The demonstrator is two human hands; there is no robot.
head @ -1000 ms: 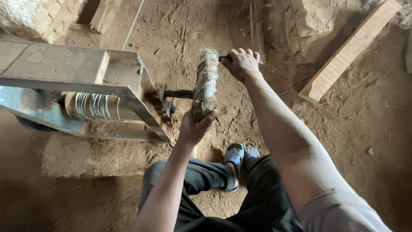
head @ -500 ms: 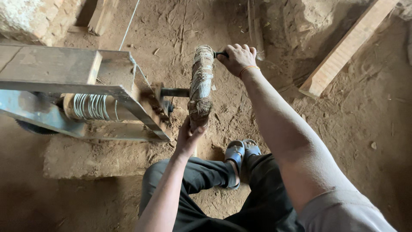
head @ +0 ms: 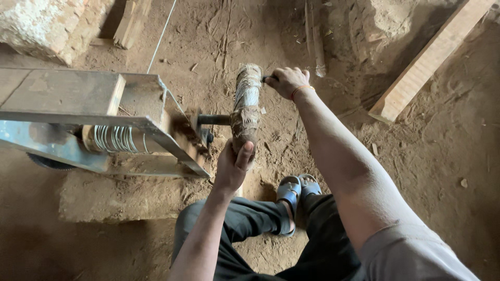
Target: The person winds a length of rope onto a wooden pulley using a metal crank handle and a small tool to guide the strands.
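A metal winding frame [head: 151,125] stands on the dirt floor at the left, with a spool of wire coils [head: 115,138] inside it. An axle [head: 213,119] runs from the frame to a thick, rag-wrapped crank bar [head: 247,104]. My left hand [head: 233,167] grips the near, lower end of that bar. My right hand [head: 287,81] is closed around a dark handle at the bar's far end. A thin wire [head: 160,37] leads from the frame up to the top edge.
A long wooden plank [head: 427,60] lies at the upper right. A stone block [head: 47,26] and a short piece of wood [head: 131,22] sit at the upper left. My legs in dark trousers and blue sandals [head: 296,192] rest just below the crank.
The crank bar has swung slightly. My left hand has slid down to its near end, while the right hand has stayed on the far handle.
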